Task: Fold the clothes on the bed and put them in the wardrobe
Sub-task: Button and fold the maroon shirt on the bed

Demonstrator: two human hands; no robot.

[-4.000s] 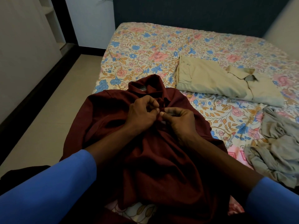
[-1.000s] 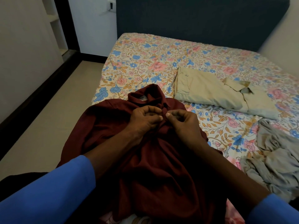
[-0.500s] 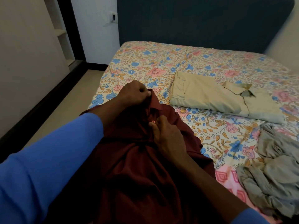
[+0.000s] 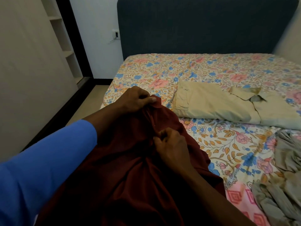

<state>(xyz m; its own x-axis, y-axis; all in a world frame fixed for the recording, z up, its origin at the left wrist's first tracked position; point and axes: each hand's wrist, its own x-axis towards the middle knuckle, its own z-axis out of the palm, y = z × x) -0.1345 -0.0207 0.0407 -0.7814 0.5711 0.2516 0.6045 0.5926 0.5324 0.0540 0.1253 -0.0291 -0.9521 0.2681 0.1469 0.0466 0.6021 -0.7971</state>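
Note:
A maroon shirt (image 4: 130, 168) lies bunched on the near left part of the bed with the floral sheet (image 4: 203, 69). My left hand (image 4: 135, 99) grips the shirt's collar end at the top, thumb pressed on the cloth. Lower down, my right hand (image 4: 172, 142) pinches the shirt's front placket with curled fingers. A folded beige shirt (image 4: 219, 103) lies flat further back on the right. A crumpled grey garment (image 4: 286, 180) sits at the right edge.
A dark padded headboard (image 4: 203, 25) stands behind the bed. On the left are a pale wardrobe panel (image 4: 29, 62), open shelves (image 4: 63, 35) and a strip of floor (image 4: 96, 92) beside the bed.
Both hands were pinching together at the shirt's front below the collar. My left hand has since moved up to the collar end, the right stays lower on the placket. The view has tilted up.

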